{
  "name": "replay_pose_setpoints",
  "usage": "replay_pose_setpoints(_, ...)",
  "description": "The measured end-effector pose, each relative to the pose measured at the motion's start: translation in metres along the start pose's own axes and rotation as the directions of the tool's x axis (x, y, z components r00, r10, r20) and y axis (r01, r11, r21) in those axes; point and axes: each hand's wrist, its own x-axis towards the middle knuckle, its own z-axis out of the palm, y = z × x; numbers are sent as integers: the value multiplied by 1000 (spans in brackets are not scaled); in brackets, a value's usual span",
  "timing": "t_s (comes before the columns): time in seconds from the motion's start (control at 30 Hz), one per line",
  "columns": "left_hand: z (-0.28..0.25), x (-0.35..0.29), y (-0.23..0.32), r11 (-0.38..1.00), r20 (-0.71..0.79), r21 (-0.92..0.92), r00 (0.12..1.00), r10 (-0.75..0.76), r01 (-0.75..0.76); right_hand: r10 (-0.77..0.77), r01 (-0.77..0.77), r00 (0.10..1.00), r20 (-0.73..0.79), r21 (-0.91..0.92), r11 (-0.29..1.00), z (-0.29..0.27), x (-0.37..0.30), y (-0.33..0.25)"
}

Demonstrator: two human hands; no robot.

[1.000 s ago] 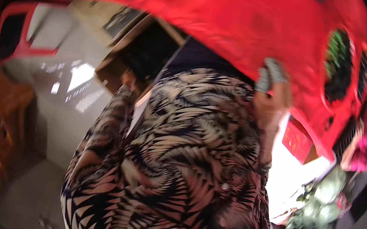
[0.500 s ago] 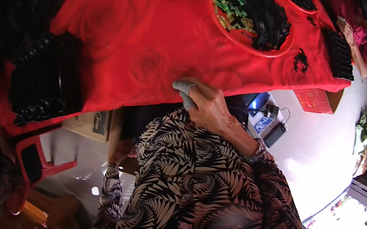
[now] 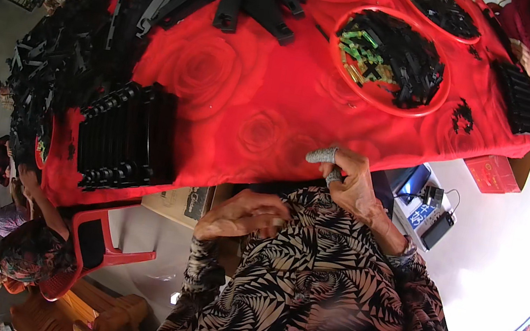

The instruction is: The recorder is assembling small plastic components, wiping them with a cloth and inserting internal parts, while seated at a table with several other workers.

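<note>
My left hand (image 3: 243, 217) hovers before my patterned shirt at the near table edge. Its fingers are loosely bent, with nothing visible in them. My right hand (image 3: 353, 187) is at the table's near edge, to the right of it. Grey wraps cover two of its digits; one points left and a gap shows below it, holding nothing I can see. The bare red tablecloth (image 3: 216, 121) lies just beyond both hands. Left of my hands is a neat row of long black plastic parts (image 3: 123, 147). Neither hand touches these parts.
A red basin (image 3: 398, 111) holds black pieces and green and yellow pieces (image 3: 364, 54); a second basin (image 3: 454, 36) stands behind it. Loose black parts (image 3: 261, 5) are heaped far left. A red chair (image 3: 121, 257), a box (image 3: 494, 174) and several people are around the table.
My left hand has risen from low beside my body to in front of my shirt. My right hand has drawn back from the tablecloth, its fingers parting. The view has shifted, revealing more at left.
</note>
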Motion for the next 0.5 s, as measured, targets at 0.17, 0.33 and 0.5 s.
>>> replay_pose_setpoints(0.17,0,39,50,971,112,199,988,110,-131,71,-64,997,-22,221,973,-5,3,6)
replay_pose_setpoints(0.33,-23,65,76,962,-98,110,960,262,-251,77,-65,996,-39,263,963,-4,2,15)
replay_pose_setpoints(0.5,-128,146,113,809,-660,585,552,510,-49,62,-81,997,54,480,874,-6,0,21)
